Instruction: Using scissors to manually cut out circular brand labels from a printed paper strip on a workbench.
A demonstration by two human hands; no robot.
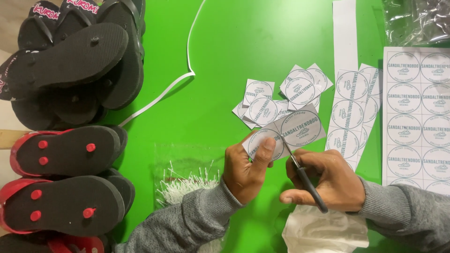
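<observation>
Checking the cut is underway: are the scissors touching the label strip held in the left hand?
Touching. The head view shows the scissors in the right hand with blade tips meeting the label strip, pinched by the left hand.

A short paper strip of two round labels (pixel 287 134) meets black-handled scissors (pixel 304 179) between the labels.

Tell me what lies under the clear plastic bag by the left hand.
Under the clear plastic bag only the green table shows. Inside it lie white plastic tag pins; the left hand and grey sleeve cover its lower right part.
</observation>
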